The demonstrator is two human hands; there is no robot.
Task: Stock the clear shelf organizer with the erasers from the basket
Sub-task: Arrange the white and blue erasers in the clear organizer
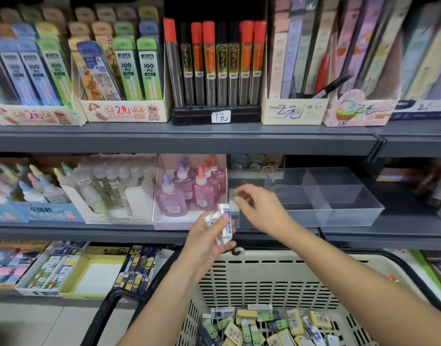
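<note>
Gripping erasers (223, 222) in left hand (206, 243) (right hand (262, 208) just beside).

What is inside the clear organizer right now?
In the clear organizer, the right and middle compartments show nothing. The right hand covers most of its left end. Something pale shows beside the fingers, but I cannot tell what it is.

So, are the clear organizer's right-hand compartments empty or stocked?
Empty: the clear shelf organizer shows only bare dividers in its right compartments. Its left end, behind the right hand: cannot tell.
</note>
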